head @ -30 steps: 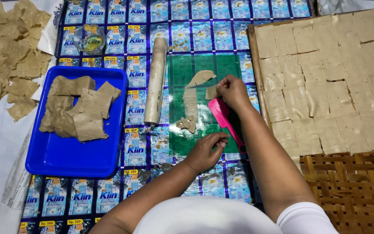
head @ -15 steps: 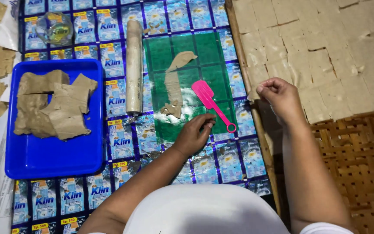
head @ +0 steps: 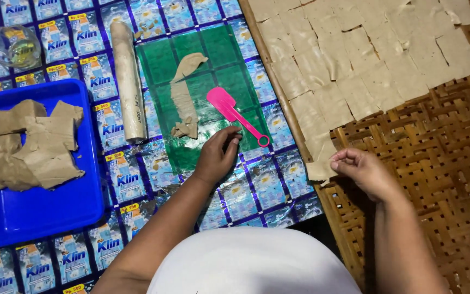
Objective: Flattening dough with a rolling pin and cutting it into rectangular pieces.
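My right hand point(head: 363, 171) pinches the edge of a thin tan dough square point(head: 321, 169) lying at the near left corner of the woven bamboo tray point(head: 436, 163), below the rows of other dough squares point(head: 365, 60). My left hand point(head: 217, 155) rests with curled fingers on the green plastic sheet point(head: 218, 71), holding nothing, beside the handle end of the pink spatula point(head: 234, 112). A strip of dough scraps point(head: 183, 98) lies on the green sheet. A dough-coated rolling pin point(head: 128, 79) lies left of it.
A blue tray point(head: 33, 212) at the left holds thick blocks of tan dough point(head: 28, 144). A small clear glass bowl point(head: 16, 48) sits at the top left. The floor mat point(head: 121, 179) is made of blue printed sachet wrappers.
My right hand left the pink spatula on the green sheet and moved right to the bamboo tray with a dough square. The view shifted right. My left hand stayed on the sheet.
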